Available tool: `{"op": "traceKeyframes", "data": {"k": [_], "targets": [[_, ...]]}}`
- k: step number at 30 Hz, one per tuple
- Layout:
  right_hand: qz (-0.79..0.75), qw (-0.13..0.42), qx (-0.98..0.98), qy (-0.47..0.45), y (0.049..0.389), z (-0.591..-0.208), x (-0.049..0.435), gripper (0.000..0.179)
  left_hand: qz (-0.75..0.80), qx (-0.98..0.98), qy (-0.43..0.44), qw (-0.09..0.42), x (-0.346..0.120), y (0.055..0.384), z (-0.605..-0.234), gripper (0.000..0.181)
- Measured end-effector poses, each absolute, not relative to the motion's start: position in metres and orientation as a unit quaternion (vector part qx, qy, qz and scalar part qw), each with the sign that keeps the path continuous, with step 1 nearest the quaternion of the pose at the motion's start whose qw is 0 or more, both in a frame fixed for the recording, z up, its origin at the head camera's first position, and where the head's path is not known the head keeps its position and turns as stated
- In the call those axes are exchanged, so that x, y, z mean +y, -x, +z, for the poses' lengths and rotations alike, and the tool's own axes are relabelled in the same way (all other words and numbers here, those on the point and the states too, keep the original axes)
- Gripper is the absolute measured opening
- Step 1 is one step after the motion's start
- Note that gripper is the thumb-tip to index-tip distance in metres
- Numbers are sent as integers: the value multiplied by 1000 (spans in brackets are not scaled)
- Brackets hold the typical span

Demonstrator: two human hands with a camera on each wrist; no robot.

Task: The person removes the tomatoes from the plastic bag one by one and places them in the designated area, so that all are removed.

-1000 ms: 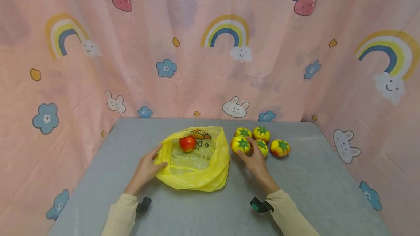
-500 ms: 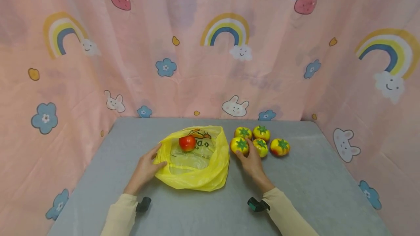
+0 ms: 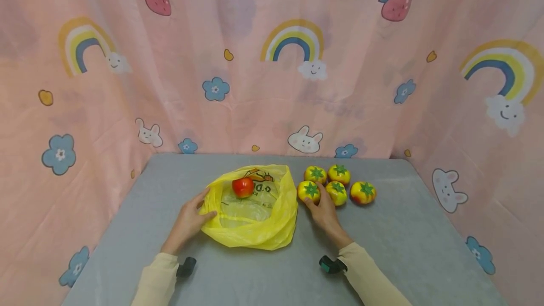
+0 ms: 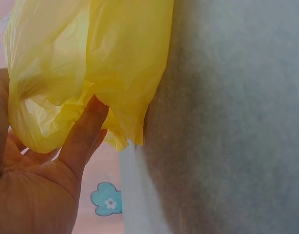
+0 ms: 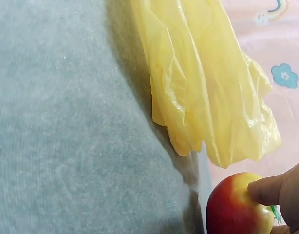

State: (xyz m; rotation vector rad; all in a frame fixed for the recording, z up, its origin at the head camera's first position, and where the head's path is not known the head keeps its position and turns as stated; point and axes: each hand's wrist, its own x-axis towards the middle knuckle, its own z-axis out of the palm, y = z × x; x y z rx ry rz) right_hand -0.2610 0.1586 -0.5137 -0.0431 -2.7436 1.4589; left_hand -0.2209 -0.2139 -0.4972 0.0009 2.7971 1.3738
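A yellow plastic bag [image 3: 272, 233] stands with its mouth wide, and a red fruit [image 3: 243, 187] lies inside. My left hand [image 3: 190, 216] grips the bag's left rim; in the left wrist view its thumb [image 4: 84, 134] lies against the yellow film. Just right of the bag, my right hand [image 3: 326, 214] holds a yellow-and-red tomato [image 3: 308, 192] with a green star-shaped calyx. The right wrist view shows that tomato's red underside [image 5: 232, 209] and my thumb [image 5: 266, 190] pressed on its side. The palm and other fingers there are mostly out of frame.
Several more yellow tomatoes [image 3: 339, 174] sit grouped behind and right of my right hand, one [image 3: 363, 193] a little apart. A grey cloth covers the table [image 3: 408, 249]. A pink printed curtain [image 3: 238, 122] hangs along the back and sides.
My right hand has moved slightly left and nearer with the tomato, away from the others and closer to the bag. My left hand and the bag stay put.
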Motion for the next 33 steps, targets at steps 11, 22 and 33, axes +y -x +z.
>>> {"op": "traceKeyframes", "data": {"k": [11, 22, 33], "targets": [[453, 21, -891, 15, 262, -517, 157, 64, 445, 895, -2, 7, -214, 221, -501, 76], [444, 8, -895, 37, 263, -515, 158, 70, 445, 895, 2, 8, -214, 220, -500, 76], [460, -9, -887, 41, 256, -498, 165, 70, 443, 897, 0, 10, -216, 218, -499, 77]]}}
